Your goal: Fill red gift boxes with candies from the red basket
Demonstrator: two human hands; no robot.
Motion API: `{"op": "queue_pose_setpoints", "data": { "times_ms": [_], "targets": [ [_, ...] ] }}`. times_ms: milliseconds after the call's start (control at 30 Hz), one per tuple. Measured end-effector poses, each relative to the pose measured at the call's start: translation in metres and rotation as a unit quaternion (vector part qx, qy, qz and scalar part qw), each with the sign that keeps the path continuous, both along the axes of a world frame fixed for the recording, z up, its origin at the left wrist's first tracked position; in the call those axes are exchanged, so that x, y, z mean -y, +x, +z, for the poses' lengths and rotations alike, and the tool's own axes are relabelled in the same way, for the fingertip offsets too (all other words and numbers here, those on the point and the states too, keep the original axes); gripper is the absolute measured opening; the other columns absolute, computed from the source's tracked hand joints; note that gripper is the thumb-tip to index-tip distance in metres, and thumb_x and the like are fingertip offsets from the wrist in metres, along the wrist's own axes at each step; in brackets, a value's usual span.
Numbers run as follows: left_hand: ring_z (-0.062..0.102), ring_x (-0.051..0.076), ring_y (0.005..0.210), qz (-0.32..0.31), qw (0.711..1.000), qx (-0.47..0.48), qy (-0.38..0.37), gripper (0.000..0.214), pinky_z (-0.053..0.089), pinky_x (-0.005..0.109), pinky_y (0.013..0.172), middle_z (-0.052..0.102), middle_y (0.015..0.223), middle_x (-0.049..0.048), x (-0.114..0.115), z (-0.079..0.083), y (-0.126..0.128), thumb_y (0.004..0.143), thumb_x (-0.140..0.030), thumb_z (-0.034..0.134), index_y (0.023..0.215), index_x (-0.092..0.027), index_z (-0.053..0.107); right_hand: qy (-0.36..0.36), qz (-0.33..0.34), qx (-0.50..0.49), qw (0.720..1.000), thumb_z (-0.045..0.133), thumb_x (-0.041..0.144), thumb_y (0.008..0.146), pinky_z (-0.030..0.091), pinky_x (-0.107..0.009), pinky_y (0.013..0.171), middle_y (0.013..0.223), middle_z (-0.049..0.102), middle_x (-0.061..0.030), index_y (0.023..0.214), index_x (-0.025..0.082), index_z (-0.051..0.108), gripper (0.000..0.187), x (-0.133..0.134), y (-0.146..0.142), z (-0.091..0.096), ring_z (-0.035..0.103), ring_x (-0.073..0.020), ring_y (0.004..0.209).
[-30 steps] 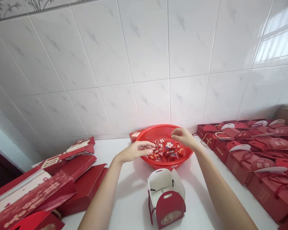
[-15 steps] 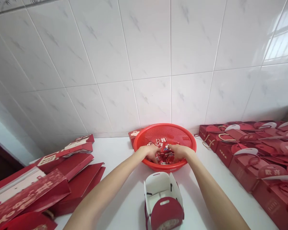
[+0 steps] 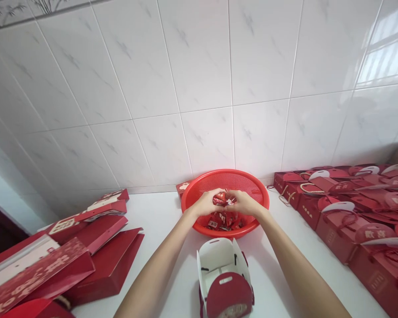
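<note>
Hands: L hand (image 3: pixel 206 203) & R hand (image 3: pixel 244 204) cupped toward each other over the basket, partway closed, w/ a few sweets (image 3: pixel 220 201) held btwn them; exact no. can't be told from here.
Sweets: red wrappers; some btwn the hands, the rest piled in the basket bottom, just below.
Basket: red, perforated (image 3: pixel 232 179), on the desk (image 3: pixel 159 216), near the tiled wall (image 3: pixel 205 66).
Box: dark red outside, white inside (image 3: pixel 230 293); upright, top open, btwn the forearms, on the person's side of the basket.
Person's L: red cartons (image 3: pixel 102 267), overlapping, some tilted, w/ pale print.
Person's R: packed rows of red boxes (image 3: pixel 338 232), w/ cord handles.
Behind basket: small red pack (image 3: pixel 181 189), partly hidden.
</note>
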State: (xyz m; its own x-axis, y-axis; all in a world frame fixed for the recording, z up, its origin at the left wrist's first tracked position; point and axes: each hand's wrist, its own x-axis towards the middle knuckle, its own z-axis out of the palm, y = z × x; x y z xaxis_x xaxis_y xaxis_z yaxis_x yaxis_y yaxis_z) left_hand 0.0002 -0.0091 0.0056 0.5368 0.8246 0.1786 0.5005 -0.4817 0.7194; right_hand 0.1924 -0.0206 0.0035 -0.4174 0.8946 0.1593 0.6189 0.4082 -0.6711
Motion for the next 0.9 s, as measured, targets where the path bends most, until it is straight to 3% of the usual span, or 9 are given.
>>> {"op": "queue_pose_setpoints", "data": {
  "times_ms": [133,267,367,500,600,733,900],
  "targets": [
    [0.058,0.029,0.121,0.015,0.999,-0.024,0.028,0.074,0.045,0.041,0.104,0.063,0.132,0.0069,0.0017,-0.0011,-0.0006,0.065,-0.02,0.079,0.134,-0.025,0.055,0.002,-0.005,-0.047,0.999,0.071,0.022,0.078,0.048,-0.03,0.079,0.102,0.07,-0.0069,0.095,0.016,0.064,0.019,-0.0003,-0.001,-0.0007,0.065,-0.0204,0.09],
    [0.05,0.03,0.133,0.018,0.999,-0.009,0.033,0.082,0.04,0.043,0.111,0.053,0.146,0.0088,0.0047,0.0003,-0.0002,0.066,-0.018,0.078,0.142,-0.024,0.047,-0.007,0.001,-0.078,0.997,0.07,0.031,0.081,0.049,-0.031,0.077,0.102,0.07,-0.0072,0.105,0.017,0.062,0.029,-0.0001,-0.0015,-0.0018,0.066,-0.0203,0.091],
    [0.046,0.03,0.137,0.012,0.999,0.004,0.032,0.082,0.04,0.041,0.112,0.046,0.152,0.0101,0.0067,0.0004,-0.0004,0.069,-0.017,0.074,0.146,-0.022,0.042,-0.022,0.002,-0.103,0.994,0.064,0.041,0.085,0.049,-0.031,0.072,0.098,0.07,-0.0072,0.106,0.017,0.06,0.032,-0.0016,-0.0015,-0.0027,0.066,-0.0204,0.086],
    [0.045,0.028,0.139,0.017,0.998,0.017,0.052,0.076,0.038,0.041,0.114,0.045,0.153,0.0088,0.0063,-0.0022,-0.0015,0.076,-0.015,0.065,0.147,-0.023,0.04,0.013,-0.01,-0.089,0.996,0.061,0.034,0.084,0.045,-0.03,0.071,0.085,0.067,-0.003,0.081,0.018,0.057,0.017,-0.0053,-0.0002,-0.0036,0.061,-0.0179,0.078],
    [0.045,0.027,0.139,0.041,0.997,0.036,0.059,0.071,0.04,0.042,0.114,0.048,0.151,0.007,0.0049,-0.0041,-0.0024,0.08,-0.017,0.063,0.147,-0.026,0.04,0.025,-0.027,-0.065,0.997,0.06,0.029,0.08,0.041,-0.028,0.068,0.073,0.061,0.0008,0.07,0.02,0.05,0.017,-0.0071,0.001,-0.004,0.057,-0.0163,0.071],
    [0.044,0.029,0.14,0.069,0.994,0.064,0.053,0.071,0.041,0.04,0.113,0.049,0.15,0.0079,0.0045,-0.0045,-0.0029,0.08,-0.017,0.065,0.146,-0.025,0.042,0.027,-0.065,-0.048,0.996,0.058,0.026,0.074,0.036,-0.027,0.063,0.065,0.055,0.0025,0.064,0.021,0.045,0.018,-0.0072,0.0018,-0.0043,0.053,-0.016,0.067],
    [0.046,0.029,0.138,0.076,0.993,0.083,0.031,0.073,0.044,0.04,0.108,0.051,0.147,0.011,0.0052,-0.0043,-0.0029,0.082,-0.02,0.064,0.149,-0.023,0.037,0.019,-0.054,-0.03,0.998,0.055,0.019,0.075,0.038,-0.027,0.064,0.068,0.06,0.0003,0.065,0.02,0.048,0.012,-0.0079,0.0023,-0.0059,0.057,-0.0166,0.068]
  ]
}}
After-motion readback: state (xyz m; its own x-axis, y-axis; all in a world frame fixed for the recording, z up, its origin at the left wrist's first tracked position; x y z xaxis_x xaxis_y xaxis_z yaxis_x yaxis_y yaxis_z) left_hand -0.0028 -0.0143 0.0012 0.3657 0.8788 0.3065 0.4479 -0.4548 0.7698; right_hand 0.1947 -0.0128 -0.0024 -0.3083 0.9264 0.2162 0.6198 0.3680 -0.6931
